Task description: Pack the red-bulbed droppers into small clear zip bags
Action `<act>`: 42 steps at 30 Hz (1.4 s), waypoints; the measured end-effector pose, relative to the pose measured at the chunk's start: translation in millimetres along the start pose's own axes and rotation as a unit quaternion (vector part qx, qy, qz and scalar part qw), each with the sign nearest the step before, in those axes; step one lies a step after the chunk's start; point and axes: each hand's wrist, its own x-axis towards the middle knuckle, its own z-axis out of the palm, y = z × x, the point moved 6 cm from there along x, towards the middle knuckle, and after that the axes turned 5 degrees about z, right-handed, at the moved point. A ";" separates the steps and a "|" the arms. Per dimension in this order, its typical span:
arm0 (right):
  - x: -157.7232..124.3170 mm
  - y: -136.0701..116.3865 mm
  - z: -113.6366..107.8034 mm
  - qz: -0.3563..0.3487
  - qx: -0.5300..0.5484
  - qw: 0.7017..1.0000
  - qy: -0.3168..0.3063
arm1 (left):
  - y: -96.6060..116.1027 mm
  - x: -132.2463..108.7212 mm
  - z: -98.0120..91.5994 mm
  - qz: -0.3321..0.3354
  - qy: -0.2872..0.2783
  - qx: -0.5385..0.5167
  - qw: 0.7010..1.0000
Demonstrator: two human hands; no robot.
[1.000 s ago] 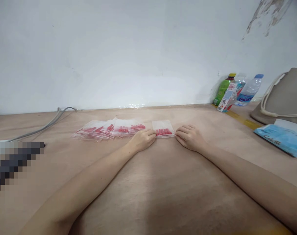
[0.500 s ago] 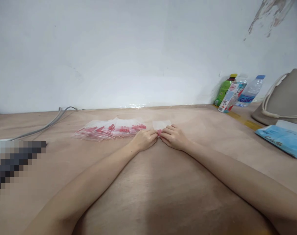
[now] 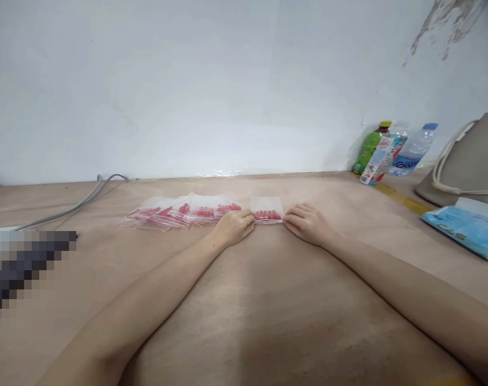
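A small clear plastic bag (image 3: 267,206) lies flat on the table between my hands, with several red shapes along its near edge. I cannot make out whether these are print or contents. My left hand (image 3: 236,224) is closed at the bag's near left corner, fingertips pinched on its edge. At the near right corner, my right hand (image 3: 306,222) has its fingers bent together, and their tips touch the bag's edge. Left of my left hand spreads an overlapping pile of similar bags (image 3: 199,206), also with red shapes.
Grey cables (image 3: 67,214) run over the table (image 3: 212,311) at the left, near a blurred-out dark object (image 3: 35,262). At the back right stand a green bottle (image 3: 368,150), a carton (image 3: 376,163) and a clear bottle (image 3: 413,153). A blue packet (image 3: 465,228) lies before a grey bag (image 3: 469,161).
My right hand has slid to the right along the bag's near edge, from beside my left hand to the right corner. More red shapes show. My left hand has barely moved.
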 end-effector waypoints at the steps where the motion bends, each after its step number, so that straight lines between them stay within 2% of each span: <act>1: -3.5 3.9 -1.4 0.009 0.005 1.000 -0.002 | -0.1 0.9 -0.2 -0.003 0.000 -0.002 1.000; 4: -6.5 6.7 -3.8 0.020 0.003 1.000 -0.006 | 3.8 8.4 1.7 -0.004 0.001 -0.005 1.000; 12: 0.8 -4.6 -3.7 -0.026 -0.065 0.998 0.004 | 27.7 45.4 25.4 0.046 -0.009 -0.007 0.999; 16: -0.6 -5.0 -4.5 -0.037 -0.077 0.996 0.017 | 30.9 51.0 28.1 0.066 -0.008 -0.002 0.998; 24: 0.4 -9.0 -8.0 -0.043 -0.082 0.995 0.025 | 31.3 49.3 24.9 0.103 0.012 0.003 0.995; 29: -0.9 -10.0 -13.0 -0.051 -0.092 0.993 0.055 | 31.4 46.2 20.3 0.109 0.040 0.011 0.993; 42: -7.9 -5.5 -16.1 -0.048 -0.090 0.993 0.064 | 23.7 13.2 -11.4 0.104 0.099 0.050 0.988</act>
